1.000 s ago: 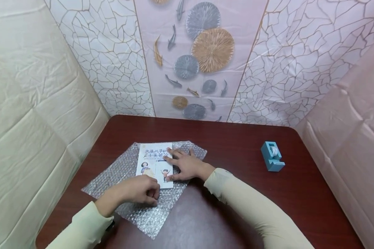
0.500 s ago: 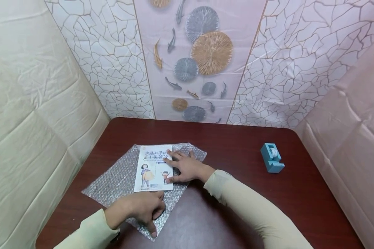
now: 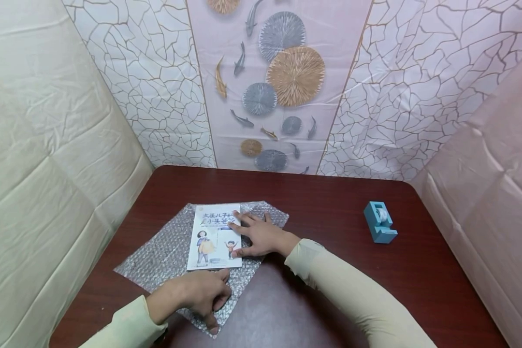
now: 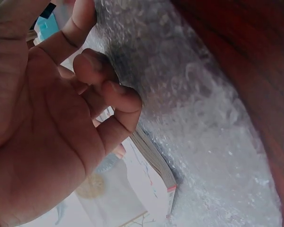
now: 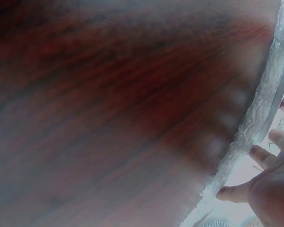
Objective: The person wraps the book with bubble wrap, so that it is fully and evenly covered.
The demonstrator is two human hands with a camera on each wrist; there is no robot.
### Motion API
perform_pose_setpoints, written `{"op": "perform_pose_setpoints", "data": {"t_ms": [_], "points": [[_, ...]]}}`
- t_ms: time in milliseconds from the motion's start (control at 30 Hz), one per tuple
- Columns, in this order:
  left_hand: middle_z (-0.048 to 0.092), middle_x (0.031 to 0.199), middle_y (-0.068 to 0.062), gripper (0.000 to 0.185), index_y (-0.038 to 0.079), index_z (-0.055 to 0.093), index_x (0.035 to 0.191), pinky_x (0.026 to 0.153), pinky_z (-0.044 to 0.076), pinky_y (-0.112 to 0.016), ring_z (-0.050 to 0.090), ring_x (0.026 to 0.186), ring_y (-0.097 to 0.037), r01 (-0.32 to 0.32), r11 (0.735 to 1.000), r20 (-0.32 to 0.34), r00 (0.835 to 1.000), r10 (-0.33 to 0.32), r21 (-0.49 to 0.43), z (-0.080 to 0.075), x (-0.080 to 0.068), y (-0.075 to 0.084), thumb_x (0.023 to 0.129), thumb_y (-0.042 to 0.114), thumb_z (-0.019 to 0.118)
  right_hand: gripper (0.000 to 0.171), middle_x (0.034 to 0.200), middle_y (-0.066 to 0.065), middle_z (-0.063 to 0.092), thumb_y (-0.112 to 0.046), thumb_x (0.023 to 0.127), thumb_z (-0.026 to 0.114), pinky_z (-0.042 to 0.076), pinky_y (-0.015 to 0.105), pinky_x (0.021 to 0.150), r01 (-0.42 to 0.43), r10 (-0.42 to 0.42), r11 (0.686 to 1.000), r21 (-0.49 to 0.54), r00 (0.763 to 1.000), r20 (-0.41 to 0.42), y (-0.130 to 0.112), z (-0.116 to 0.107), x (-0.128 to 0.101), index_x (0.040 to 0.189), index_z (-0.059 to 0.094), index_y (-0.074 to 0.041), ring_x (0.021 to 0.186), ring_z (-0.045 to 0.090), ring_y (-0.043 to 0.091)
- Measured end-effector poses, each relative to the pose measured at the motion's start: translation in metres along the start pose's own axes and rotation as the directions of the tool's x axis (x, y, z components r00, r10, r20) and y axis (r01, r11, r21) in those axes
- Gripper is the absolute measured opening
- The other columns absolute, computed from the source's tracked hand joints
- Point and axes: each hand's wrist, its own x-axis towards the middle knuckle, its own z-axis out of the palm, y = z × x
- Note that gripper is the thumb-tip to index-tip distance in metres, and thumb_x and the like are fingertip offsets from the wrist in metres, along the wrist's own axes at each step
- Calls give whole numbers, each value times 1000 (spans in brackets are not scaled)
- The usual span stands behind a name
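Note:
A white paperback book (image 3: 215, 246) with a drawn woman and child on its cover lies on a sheet of bubble wrap (image 3: 156, 251). My right hand (image 3: 263, 234) is spread over the book's right side, fingertips on the cover. Its palm side shows in the right wrist view beside the book edge. My left hand (image 3: 200, 292) is below the book's near edge and pinches the near corner of the wrap. In the left wrist view that hand's other fingers (image 4: 123, 106) are curled above the wrap, the page edges of the book behind them; the corner itself is hidden there.
A blue tape dispenser (image 3: 379, 222) with a roll of clear tape stands at the right of the dark red wooden table (image 3: 322, 222). A patterned wall cloth (image 3: 265, 96) hangs behind the table, and pale quilted padding (image 3: 48, 145) flanks it.
My left hand has moved from the book's lower edge down to the wrap's near corner, uncovering the bottom of the cover. The right hand stays in place on the book.

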Motion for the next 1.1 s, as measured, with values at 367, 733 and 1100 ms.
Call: {"op": "perform_pose_setpoints", "data": {"t_ms": [367, 733, 1100], "points": [[47, 94, 18, 31, 31, 68, 67, 69, 44, -14, 48, 75, 4, -58, 996, 16, 998, 59, -69, -3, 3, -6, 73, 21, 96, 97, 189, 2, 3, -84, 100, 53, 16, 87, 126, -5, 5, 1000, -13, 1000, 4, 1, 0, 2, 178, 19, -36, 174, 15, 39], [50, 95, 17, 25, 28, 72, 68, 76, 47, -14, 51, 81, 4, -40, 981, 60, 997, 52, -189, -10, -2, -8, 76, 15, 92, 96, 189, 1, 2, -83, 101, 52, 15, 87, 127, -4, 4, 1000, -16, 1000, 22, 2, 0, 3, 178, 19, -37, 174, 13, 37], [61, 92, 17, 23, 26, 73, 80, 72, 52, -18, 57, 76, 4, -13, 946, 63, 997, 35, -324, -30, -9, -8, 79, 10, 90, 98, 189, -1, 2, -86, 100, 51, 15, 85, 128, -16, 17, 1000, -20, 1000, 19, 1, 1, 3, 178, 18, -37, 175, 13, 35]]}}
